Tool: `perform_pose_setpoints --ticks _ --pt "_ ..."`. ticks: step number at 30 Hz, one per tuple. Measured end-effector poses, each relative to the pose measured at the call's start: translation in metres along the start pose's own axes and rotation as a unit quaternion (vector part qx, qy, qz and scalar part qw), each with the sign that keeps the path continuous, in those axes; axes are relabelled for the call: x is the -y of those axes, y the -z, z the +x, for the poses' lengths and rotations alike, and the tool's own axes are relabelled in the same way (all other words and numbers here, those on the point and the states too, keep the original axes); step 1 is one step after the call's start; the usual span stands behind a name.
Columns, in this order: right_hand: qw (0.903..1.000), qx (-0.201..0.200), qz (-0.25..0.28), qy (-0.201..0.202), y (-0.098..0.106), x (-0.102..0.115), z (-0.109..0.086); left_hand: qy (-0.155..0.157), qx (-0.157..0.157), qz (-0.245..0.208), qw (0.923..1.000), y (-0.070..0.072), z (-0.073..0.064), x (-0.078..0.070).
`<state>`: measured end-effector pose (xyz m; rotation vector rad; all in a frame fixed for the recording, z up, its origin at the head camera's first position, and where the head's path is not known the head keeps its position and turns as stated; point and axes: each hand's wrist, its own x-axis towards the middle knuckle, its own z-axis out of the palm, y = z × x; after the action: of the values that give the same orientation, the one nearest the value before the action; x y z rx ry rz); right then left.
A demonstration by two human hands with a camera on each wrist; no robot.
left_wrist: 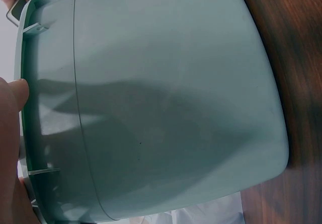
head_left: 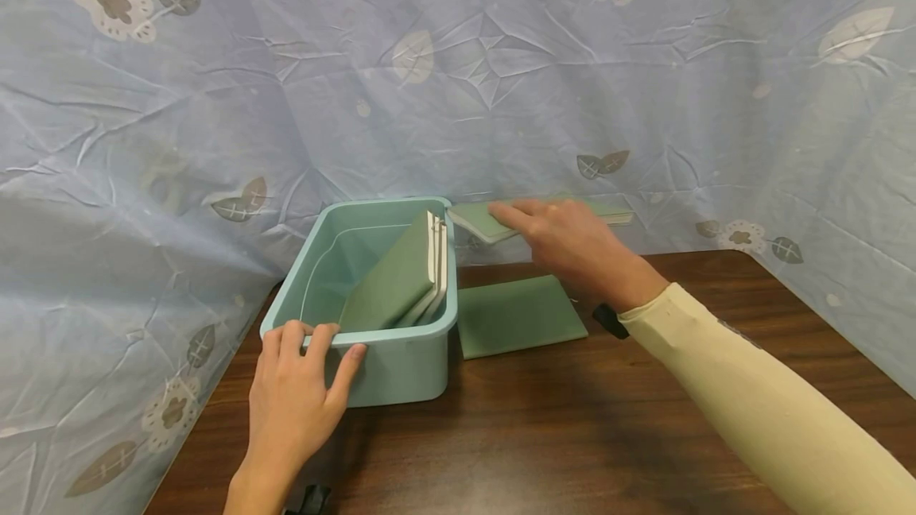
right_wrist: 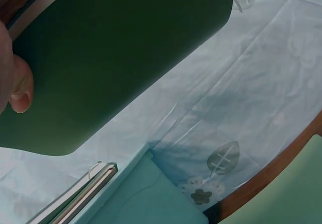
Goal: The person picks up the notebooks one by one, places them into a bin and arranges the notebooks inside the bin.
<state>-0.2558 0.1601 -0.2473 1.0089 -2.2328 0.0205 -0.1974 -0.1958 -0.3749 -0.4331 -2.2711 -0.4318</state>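
Observation:
Over the table, right of the bin, my right hand (head_left: 576, 249) grips a green notebook (head_left: 472, 217) that lies nearly level at the height of the bin's rim. In the right wrist view its thumb presses on the notebook's green cover (right_wrist: 136, 58). My left hand (head_left: 293, 396) holds the near rim of the light blue-green plastic bin (head_left: 401, 372), fingers over the edge and thumb outside. Several green notebooks (head_left: 393, 276) lean against the right wall inside the bin. Another green notebook (head_left: 518, 316) lies flat on the table beside it.
The dark wooden table (head_left: 544, 435) carries the bin at its left. A floral curtain (head_left: 494, 102) hangs close behind and along both sides.

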Motion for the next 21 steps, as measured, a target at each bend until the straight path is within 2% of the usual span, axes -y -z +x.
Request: perform_pose_setpoints --ticks 13,21 --pt "0.9993 -0.016 -0.033 0.007 -0.002 0.008 0.004 -0.001 -0.001 0.001 1.0 0.0 0.0 0.0" --pt "0.9972 -0.024 -0.065 0.026 -0.012 0.02 0.01 -0.005 -0.005 0.0 1.0 -0.001 0.0 0.0"
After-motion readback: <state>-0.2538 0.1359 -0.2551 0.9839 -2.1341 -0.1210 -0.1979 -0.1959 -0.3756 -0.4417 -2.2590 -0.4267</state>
